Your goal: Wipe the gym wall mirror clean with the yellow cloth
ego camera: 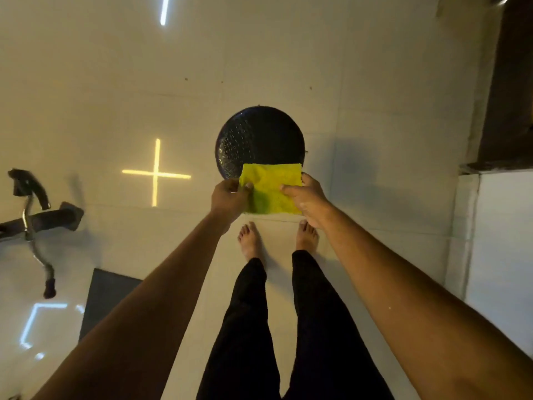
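Two hands holding the yellow cloth flat above the floor

Left hand (229, 199) and right hand (307, 199) are pinching opposite edges of the yellow cloth (272, 190), spread just beyond the bare feet (251, 241); past the cloth, a black studded disc (259, 137) is lying on the pale floor (288, 67)

Cloth (271, 187) between hands, over disc (259, 134); bike (31, 209) left.

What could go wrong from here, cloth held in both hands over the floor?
1. The black studded disc lies right ahead of the bare feet; a step forward could land on it.
2. The left hand and right hand only pinch the yellow cloth at its edges, so it may slip.
3. No mirror is clearly visible; the gaze points at the floor.
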A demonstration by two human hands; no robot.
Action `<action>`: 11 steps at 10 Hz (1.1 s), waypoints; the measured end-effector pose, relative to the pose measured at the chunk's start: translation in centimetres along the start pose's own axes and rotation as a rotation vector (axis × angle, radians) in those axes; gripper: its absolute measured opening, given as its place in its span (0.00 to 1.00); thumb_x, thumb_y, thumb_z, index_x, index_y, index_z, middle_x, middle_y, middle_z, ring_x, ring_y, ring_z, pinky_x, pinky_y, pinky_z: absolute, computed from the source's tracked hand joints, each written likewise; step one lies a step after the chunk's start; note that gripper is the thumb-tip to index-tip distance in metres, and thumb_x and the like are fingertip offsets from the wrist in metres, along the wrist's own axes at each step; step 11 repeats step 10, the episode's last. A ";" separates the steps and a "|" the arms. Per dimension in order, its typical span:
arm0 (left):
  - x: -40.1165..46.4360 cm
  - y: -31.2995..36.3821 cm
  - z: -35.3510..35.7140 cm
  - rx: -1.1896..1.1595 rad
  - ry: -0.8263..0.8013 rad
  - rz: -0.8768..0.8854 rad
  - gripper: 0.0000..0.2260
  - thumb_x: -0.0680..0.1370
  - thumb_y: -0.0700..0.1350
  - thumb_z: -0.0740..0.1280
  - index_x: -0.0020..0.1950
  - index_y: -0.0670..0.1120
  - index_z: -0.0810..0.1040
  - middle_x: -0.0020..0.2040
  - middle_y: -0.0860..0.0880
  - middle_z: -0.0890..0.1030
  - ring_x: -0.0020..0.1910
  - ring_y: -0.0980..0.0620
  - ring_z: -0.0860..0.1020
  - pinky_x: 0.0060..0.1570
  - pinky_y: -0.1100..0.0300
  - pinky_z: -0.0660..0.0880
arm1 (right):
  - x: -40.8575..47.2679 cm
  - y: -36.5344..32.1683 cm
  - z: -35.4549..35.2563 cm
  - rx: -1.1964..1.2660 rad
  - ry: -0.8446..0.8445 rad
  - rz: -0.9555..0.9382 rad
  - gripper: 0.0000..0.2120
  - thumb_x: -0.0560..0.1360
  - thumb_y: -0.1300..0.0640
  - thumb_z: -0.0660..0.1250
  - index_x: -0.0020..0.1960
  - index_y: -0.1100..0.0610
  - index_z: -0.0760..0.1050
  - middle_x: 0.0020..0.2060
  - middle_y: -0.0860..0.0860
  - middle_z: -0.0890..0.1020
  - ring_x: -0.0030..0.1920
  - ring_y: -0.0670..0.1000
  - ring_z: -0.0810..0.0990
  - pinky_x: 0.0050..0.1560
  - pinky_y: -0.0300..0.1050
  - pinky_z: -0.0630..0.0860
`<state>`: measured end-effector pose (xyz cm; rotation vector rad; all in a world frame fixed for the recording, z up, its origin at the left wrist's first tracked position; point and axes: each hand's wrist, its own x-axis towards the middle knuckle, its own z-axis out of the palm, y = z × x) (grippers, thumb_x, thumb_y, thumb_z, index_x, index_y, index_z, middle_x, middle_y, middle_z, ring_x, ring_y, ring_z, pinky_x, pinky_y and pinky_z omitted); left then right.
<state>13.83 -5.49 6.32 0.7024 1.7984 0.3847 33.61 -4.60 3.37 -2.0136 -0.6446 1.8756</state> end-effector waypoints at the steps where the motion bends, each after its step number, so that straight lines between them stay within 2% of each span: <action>1: 4.6 -0.4 -0.1 -0.014 0.033 0.064 0.10 0.86 0.48 0.70 0.63 0.44 0.82 0.51 0.51 0.81 0.50 0.53 0.79 0.41 0.66 0.76 | 4.2 -0.4 1.1 -0.010 0.066 -0.108 0.18 0.83 0.55 0.75 0.72 0.53 0.78 0.61 0.51 0.83 0.59 0.52 0.83 0.55 0.47 0.82; 2: 8.1 -1.4 -0.5 0.074 0.062 0.089 0.15 0.85 0.48 0.71 0.69 0.43 0.80 0.57 0.49 0.80 0.57 0.48 0.79 0.54 0.58 0.76 | 7.7 0.5 2.9 -0.058 0.130 -0.093 0.22 0.78 0.50 0.79 0.68 0.51 0.77 0.63 0.52 0.84 0.62 0.55 0.84 0.60 0.54 0.85; 3: 10.4 -3.5 -0.6 0.240 0.115 0.066 0.13 0.85 0.46 0.71 0.66 0.39 0.81 0.58 0.42 0.82 0.60 0.41 0.80 0.61 0.49 0.79 | 10.0 3.1 4.6 -0.157 0.237 -0.028 0.20 0.74 0.48 0.80 0.61 0.53 0.79 0.55 0.53 0.87 0.55 0.57 0.88 0.55 0.57 0.88; 4: 12.2 -4.9 -0.5 0.254 0.106 0.108 0.12 0.84 0.47 0.73 0.63 0.41 0.83 0.58 0.43 0.84 0.59 0.44 0.81 0.63 0.48 0.79 | 11.6 4.7 5.4 -0.253 0.297 -0.108 0.18 0.76 0.46 0.78 0.60 0.55 0.81 0.50 0.52 0.88 0.50 0.56 0.89 0.52 0.54 0.87; 5: 13.7 -5.9 -0.3 0.256 0.110 0.111 0.12 0.82 0.49 0.75 0.62 0.43 0.84 0.54 0.49 0.83 0.56 0.48 0.80 0.60 0.51 0.79 | 12.1 5.1 5.7 -0.227 0.350 -0.131 0.11 0.80 0.50 0.78 0.57 0.52 0.79 0.51 0.54 0.88 0.50 0.58 0.89 0.54 0.60 0.88; 6: 14.3 -6.1 -0.4 0.269 0.137 0.100 0.05 0.81 0.43 0.73 0.56 0.46 0.86 0.53 0.48 0.86 0.57 0.44 0.83 0.62 0.47 0.82 | 11.8 5.2 5.7 -0.259 0.392 -0.145 0.13 0.82 0.54 0.77 0.42 0.47 0.76 0.46 0.58 0.88 0.48 0.59 0.89 0.54 0.64 0.87; 7: 14.4 -6.5 -0.7 0.178 0.135 0.084 0.07 0.81 0.41 0.72 0.46 0.53 0.81 0.48 0.53 0.84 0.54 0.45 0.84 0.59 0.44 0.84 | 11.4 5.3 5.8 -0.227 0.381 -0.121 0.14 0.82 0.55 0.77 0.39 0.49 0.79 0.42 0.57 0.89 0.45 0.58 0.90 0.53 0.64 0.87; 8: 14.1 -6.9 -0.9 0.163 0.125 0.103 0.04 0.82 0.42 0.71 0.52 0.51 0.83 0.50 0.54 0.84 0.57 0.45 0.84 0.60 0.49 0.82 | 11.0 5.6 6.0 -0.213 0.360 -0.118 0.07 0.81 0.52 0.77 0.46 0.51 0.82 0.43 0.55 0.88 0.45 0.56 0.90 0.48 0.58 0.87; 9: 13.9 -7.5 -1.3 0.210 0.164 0.143 0.10 0.84 0.45 0.70 0.65 0.46 0.82 0.58 0.51 0.84 0.62 0.47 0.82 0.59 0.57 0.74 | 10.4 5.9 5.8 -0.293 0.351 -0.174 0.16 0.82 0.48 0.77 0.62 0.57 0.81 0.48 0.49 0.85 0.45 0.46 0.83 0.41 0.38 0.75; 10: 12.7 -6.6 -1.4 0.279 0.138 0.198 0.11 0.83 0.45 0.70 0.65 0.45 0.83 0.61 0.48 0.85 0.61 0.45 0.83 0.60 0.53 0.77 | 8.4 5.1 5.0 -0.268 0.369 -0.194 0.24 0.82 0.46 0.76 0.72 0.58 0.78 0.61 0.53 0.86 0.55 0.49 0.83 0.50 0.38 0.76; 11: 12.7 -6.6 -1.4 0.279 0.138 0.198 0.11 0.83 0.45 0.70 0.65 0.45 0.83 0.61 0.48 0.85 0.61 0.45 0.83 0.60 0.53 0.77 | 8.4 5.1 5.0 -0.268 0.369 -0.194 0.24 0.82 0.46 0.76 0.72 0.58 0.78 0.61 0.53 0.86 0.55 0.49 0.83 0.50 0.38 0.76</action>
